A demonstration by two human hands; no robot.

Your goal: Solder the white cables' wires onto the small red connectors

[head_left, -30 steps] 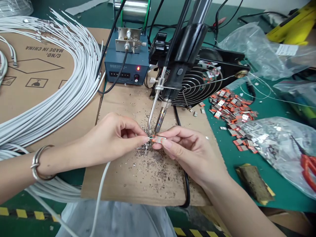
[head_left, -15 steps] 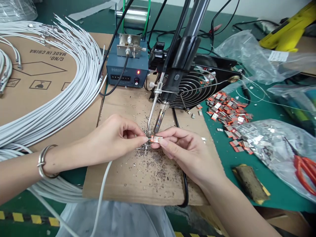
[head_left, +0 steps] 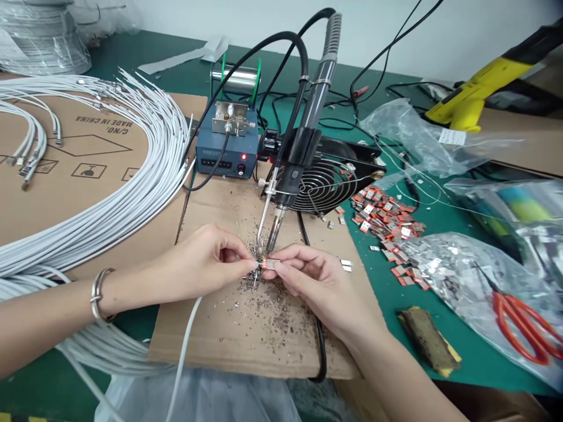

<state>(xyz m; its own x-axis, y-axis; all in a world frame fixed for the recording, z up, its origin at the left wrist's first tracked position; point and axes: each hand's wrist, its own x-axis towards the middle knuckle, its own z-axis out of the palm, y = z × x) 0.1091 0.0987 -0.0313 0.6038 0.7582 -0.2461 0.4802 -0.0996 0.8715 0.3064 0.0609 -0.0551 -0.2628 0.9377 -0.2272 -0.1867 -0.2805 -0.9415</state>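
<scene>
From my end, my left hand (head_left: 213, 261) pinches the stripped tip of a smooth, round white cable (head_left: 187, 340) between thumb and fingertips, and my right hand (head_left: 312, 281) grips a small USB connector (head_left: 271, 265) just as narrowly. The connector is a flat oblong with a dull metal shell and an orange end; it sits above the cardboard sheet (head_left: 197, 351), just under the slender metal tip of the soldering iron (head_left: 276, 225). Its long axis runs roughly left to right, orange end towards my left hand, shell towards my right. Whether iron and connector touch, I can't tell. Gritty dark and silvery specks litter the matte cardboard below. On the green desk (head_left: 367, 269) I see a heap of orange-and-metal connectors (head_left: 387, 217) and red-handled scissors (head_left: 512, 322) on crinkled clear plastic
</scene>
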